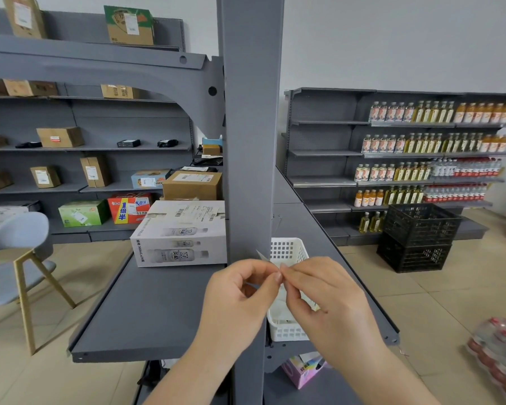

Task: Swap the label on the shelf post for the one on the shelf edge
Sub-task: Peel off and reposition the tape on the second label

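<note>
1. Left hand (pixel 240 290) pinched shut on a small white label (pixel 264 255), thumb and forefinger on its near end, likely steadying it for peeling.
2. Label poked up just above both hands, right in front of the grey shelf post (pixel 251 171); which label it was, can't tell.
3. Right hand (pixel 324 290) pinched narrow at the same spot, fingertips touching the left's, probably picking at the backing; white basket (pixel 288 249) sat behind.

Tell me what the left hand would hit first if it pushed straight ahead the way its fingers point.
The left hand points right, fingertip to fingertip with the right hand over a small white label, so it would probably meet the right fingers first.
</note>
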